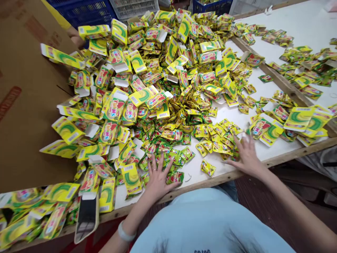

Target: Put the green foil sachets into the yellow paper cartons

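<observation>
My left hand (158,179) lies spread over green candy packets (175,156) near the table's front edge, its fingers apart. Farther right, my right hand (246,156) is spread too, its fingertips beside a cluster of yellow candy packets (221,138). Neither hand has anything gripped in it. A single yellow packet (207,168) lies apart on the white surface between my hands. Beyond them rises a large heap of small packets and yellow printed boxes (113,105), many with flaps open. One yellow box (131,179) lies just left of my left hand.
A big cardboard carton (28,105) stands at the left. A phone (88,214) lies at the front edge. A wooden strip (279,80) divides the white table (273,28); more packets lie beyond it. Blue crates (89,14) stand behind. Another person's hand (75,35) shows behind the carton.
</observation>
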`<state>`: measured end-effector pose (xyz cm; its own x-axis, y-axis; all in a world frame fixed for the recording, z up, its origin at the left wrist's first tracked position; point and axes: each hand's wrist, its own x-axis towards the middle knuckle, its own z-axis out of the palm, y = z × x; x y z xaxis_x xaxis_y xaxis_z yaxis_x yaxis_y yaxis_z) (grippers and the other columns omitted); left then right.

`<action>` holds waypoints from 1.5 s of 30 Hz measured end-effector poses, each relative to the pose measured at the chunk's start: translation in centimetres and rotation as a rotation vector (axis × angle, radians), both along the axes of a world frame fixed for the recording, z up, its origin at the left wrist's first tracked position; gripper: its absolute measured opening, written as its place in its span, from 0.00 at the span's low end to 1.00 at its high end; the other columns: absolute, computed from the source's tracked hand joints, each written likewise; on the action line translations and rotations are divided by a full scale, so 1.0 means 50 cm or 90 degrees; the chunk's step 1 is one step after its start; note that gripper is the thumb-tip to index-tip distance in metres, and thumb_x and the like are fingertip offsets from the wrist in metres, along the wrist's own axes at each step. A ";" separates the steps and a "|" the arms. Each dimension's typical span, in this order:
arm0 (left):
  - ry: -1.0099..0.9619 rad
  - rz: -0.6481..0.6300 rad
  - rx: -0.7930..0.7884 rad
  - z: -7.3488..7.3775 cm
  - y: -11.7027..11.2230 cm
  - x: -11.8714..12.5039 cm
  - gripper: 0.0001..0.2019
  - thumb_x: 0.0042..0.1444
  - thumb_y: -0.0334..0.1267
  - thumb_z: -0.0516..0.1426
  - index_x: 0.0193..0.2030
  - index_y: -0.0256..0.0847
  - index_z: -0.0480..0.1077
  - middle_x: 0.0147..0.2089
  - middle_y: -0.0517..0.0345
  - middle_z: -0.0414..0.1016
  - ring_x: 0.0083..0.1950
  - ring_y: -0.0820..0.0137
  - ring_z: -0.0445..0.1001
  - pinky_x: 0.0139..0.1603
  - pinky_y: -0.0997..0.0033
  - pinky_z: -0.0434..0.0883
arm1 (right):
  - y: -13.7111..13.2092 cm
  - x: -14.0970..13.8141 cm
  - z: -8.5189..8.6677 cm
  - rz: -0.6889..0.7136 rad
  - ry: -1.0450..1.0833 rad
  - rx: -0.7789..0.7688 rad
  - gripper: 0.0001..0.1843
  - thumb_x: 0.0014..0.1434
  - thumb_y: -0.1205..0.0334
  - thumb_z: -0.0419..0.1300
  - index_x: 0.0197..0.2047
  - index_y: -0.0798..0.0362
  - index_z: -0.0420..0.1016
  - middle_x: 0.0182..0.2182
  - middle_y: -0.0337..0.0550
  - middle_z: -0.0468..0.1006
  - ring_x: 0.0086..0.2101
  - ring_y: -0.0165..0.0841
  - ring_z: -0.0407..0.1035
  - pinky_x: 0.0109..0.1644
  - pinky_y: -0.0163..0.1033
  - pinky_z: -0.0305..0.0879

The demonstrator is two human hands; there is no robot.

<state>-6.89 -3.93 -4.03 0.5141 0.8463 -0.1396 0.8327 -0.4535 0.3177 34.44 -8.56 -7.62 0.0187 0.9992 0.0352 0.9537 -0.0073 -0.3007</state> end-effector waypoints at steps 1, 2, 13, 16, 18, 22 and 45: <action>-0.007 0.007 -0.001 0.001 0.009 0.019 0.45 0.52 0.56 0.63 0.73 0.54 0.50 0.78 0.49 0.34 0.75 0.33 0.25 0.67 0.25 0.38 | 0.015 -0.029 -0.020 0.009 -0.005 -0.011 0.54 0.55 0.35 0.60 0.75 0.48 0.40 0.71 0.61 0.43 0.68 0.72 0.29 0.62 0.79 0.39; -0.015 0.013 -0.005 0.001 0.021 0.041 0.46 0.51 0.56 0.63 0.73 0.54 0.49 0.78 0.49 0.33 0.74 0.33 0.24 0.67 0.24 0.37 | 0.032 -0.058 -0.035 0.025 -0.004 -0.020 0.54 0.55 0.34 0.59 0.75 0.47 0.42 0.71 0.59 0.44 0.68 0.71 0.31 0.62 0.78 0.39; -0.098 0.107 0.112 0.000 0.066 0.131 0.31 0.60 0.51 0.58 0.69 0.49 0.61 0.77 0.50 0.44 0.76 0.44 0.23 0.71 0.34 0.31 | 0.124 -0.196 0.004 0.106 0.037 0.086 0.42 0.60 0.41 0.59 0.70 0.54 0.59 0.66 0.57 0.63 0.70 0.59 0.36 0.69 0.72 0.32; -0.124 0.009 0.095 0.017 0.081 0.152 0.23 0.63 0.43 0.56 0.65 0.47 0.66 0.70 0.50 0.63 0.76 0.50 0.41 0.72 0.42 0.44 | 0.120 -0.201 0.002 0.126 0.099 0.121 0.27 0.66 0.53 0.54 0.65 0.55 0.66 0.57 0.55 0.75 0.64 0.50 0.59 0.69 0.67 0.43; -0.142 -0.023 0.063 0.011 0.100 0.166 0.19 0.64 0.40 0.55 0.61 0.46 0.70 0.64 0.50 0.71 0.73 0.51 0.52 0.70 0.44 0.49 | 0.120 -0.199 0.008 0.111 0.150 0.130 0.22 0.66 0.59 0.52 0.61 0.53 0.72 0.53 0.52 0.78 0.59 0.47 0.68 0.68 0.66 0.49; -0.257 0.015 0.031 -0.008 0.130 0.168 0.13 0.66 0.37 0.52 0.51 0.43 0.76 0.52 0.50 0.80 0.65 0.55 0.66 0.66 0.47 0.56 | 0.117 -0.174 0.044 0.070 0.319 0.066 0.17 0.64 0.54 0.55 0.50 0.48 0.80 0.47 0.47 0.82 0.55 0.49 0.71 0.66 0.70 0.50; -0.619 0.107 -0.570 0.104 0.083 0.163 0.29 0.56 0.62 0.57 0.51 0.37 0.72 0.39 0.52 0.75 0.27 0.72 0.72 0.27 0.74 0.70 | 0.134 -0.256 0.174 0.309 0.390 0.091 0.11 0.67 0.57 0.57 0.35 0.53 0.74 0.26 0.40 0.75 0.26 0.30 0.68 0.31 0.34 0.61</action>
<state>1.28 0.22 1.17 0.6201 0.7180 -0.3161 0.1242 0.3080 0.9432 21.63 -1.87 1.06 -0.3607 0.8872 0.2877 0.5051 0.4452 -0.7394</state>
